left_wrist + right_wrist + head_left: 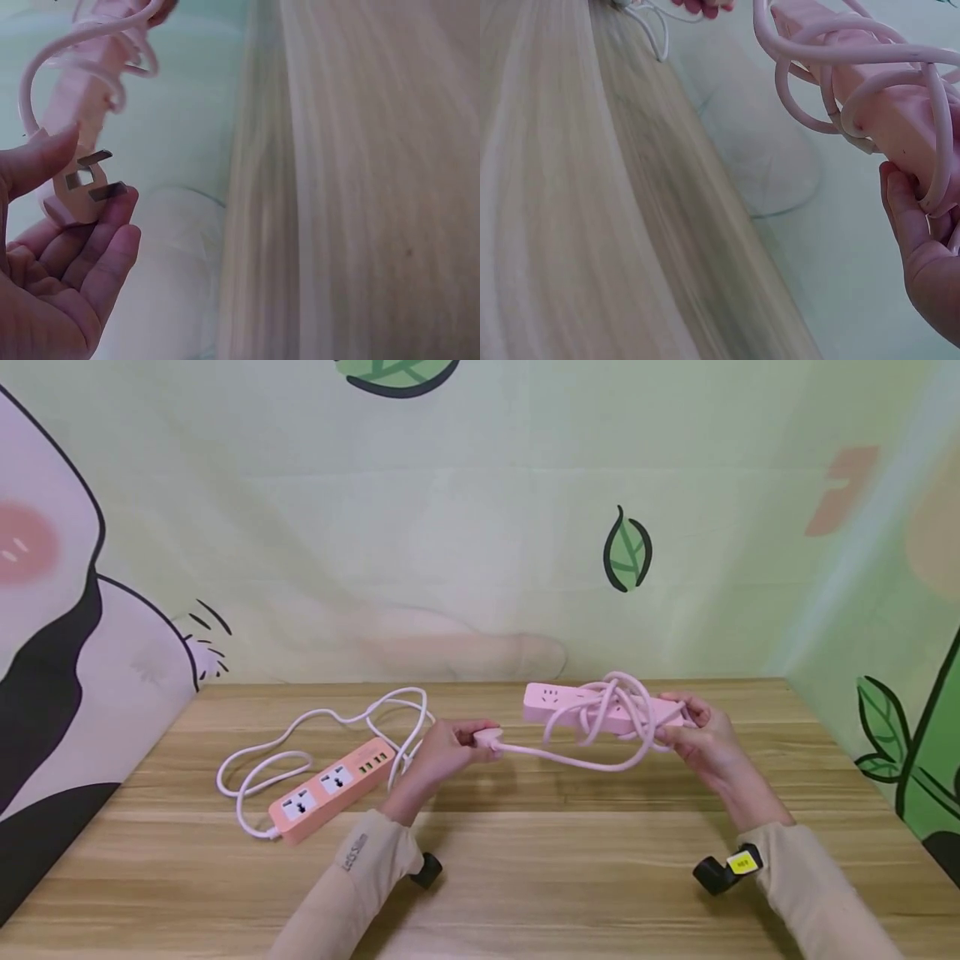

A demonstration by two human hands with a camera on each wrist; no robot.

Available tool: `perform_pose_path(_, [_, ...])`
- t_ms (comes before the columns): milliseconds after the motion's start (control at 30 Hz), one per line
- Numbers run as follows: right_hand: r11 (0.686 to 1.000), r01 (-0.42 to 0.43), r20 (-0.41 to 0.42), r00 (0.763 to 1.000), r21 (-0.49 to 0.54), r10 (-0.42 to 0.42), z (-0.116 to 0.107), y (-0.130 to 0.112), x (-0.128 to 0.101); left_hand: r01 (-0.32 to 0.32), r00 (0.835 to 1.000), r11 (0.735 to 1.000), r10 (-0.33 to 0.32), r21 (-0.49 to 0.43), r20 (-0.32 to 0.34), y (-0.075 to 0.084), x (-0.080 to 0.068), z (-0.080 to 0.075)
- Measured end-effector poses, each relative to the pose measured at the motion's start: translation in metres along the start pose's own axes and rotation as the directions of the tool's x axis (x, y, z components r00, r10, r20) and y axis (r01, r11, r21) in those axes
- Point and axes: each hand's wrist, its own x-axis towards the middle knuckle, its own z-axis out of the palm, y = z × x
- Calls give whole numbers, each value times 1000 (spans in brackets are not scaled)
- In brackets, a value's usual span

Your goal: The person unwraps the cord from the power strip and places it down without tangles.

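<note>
My right hand (705, 739) grips the right end of a pink power strip (551, 703), held up over the table. Its pink cord (633, 689) is wound in loose loops around the strip's body. From those loops a length of cord runs left to a pink plug (489, 739), which my left hand (446, 750) pinches between thumb and fingers. In the left wrist view the plug's flat metal prongs (107, 191) face the camera. An orange power strip (330, 789) with sockets and USB ports lies on the table, left of my left hand.
The orange strip's white cord (258, 747) spreads in loops behind and left of it, passing close to my left hand. The wooden table (570, 877) ends at a printed cloth backdrop (480, 527). A black wrist camera (720, 872) sits at my right sleeve.
</note>
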Motion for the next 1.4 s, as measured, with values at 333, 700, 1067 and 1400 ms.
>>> perform_pose_path(333, [998,-44,-46,998,-55,42,-6,10,-1,28,999,993,-23,-116,39,8,-3,-3])
perform_pose_path(700, [971,-129,-98,989,-203,111,-9,19,-7,27,999,980,-33,-195,-27,10,4,-4])
perform_pose_path(1067, [952,-144,-44,990,-270,138,-16,24,-17,-14,984,953,-41,-302,-175,15,17,-3])
perform_pose_path(1400, [927,-82,114,985,-367,132,-22,24,-27,-39,932,945,-84,-326,-353,14,28,-6])
